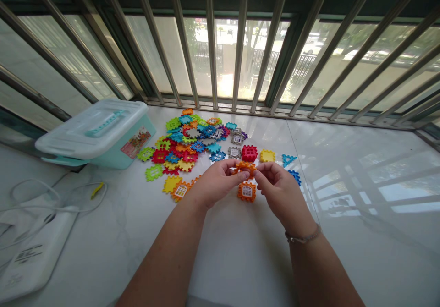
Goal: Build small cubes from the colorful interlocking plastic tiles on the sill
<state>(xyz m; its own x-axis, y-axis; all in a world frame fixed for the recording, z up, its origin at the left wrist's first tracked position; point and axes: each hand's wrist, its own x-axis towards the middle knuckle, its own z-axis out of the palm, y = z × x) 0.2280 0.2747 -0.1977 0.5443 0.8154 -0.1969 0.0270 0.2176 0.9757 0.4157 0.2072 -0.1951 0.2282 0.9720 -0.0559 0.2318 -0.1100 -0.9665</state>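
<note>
Fingers of both hands pinch an orange notched piece just right of the frame's center, the left hand gripping its left side and the right hand its right edge. Directly below it sits an orange window piece with a white pane; whether the two are joined cannot be told from here. A bracelet circles the right wrist.

Just beyond the fingertips, a red block rests at center, with a gray piece beside it on the left and a yellow square near it on the right. Farther right lie a blue triangle and a dark blue piece, the latter partly hidden by the right hand. Left of center spreads a pile of notched pieces in green, red, blue, yellow and orange, strewn across a glossy white surface.

A turquoise box, its pale lid on, stands at the upper left of the frame. At lower left, a white device lies beneath a looped white cable bearing a yellow tag. Metal bars line the window across the top, daylight glaring through the glass.
</note>
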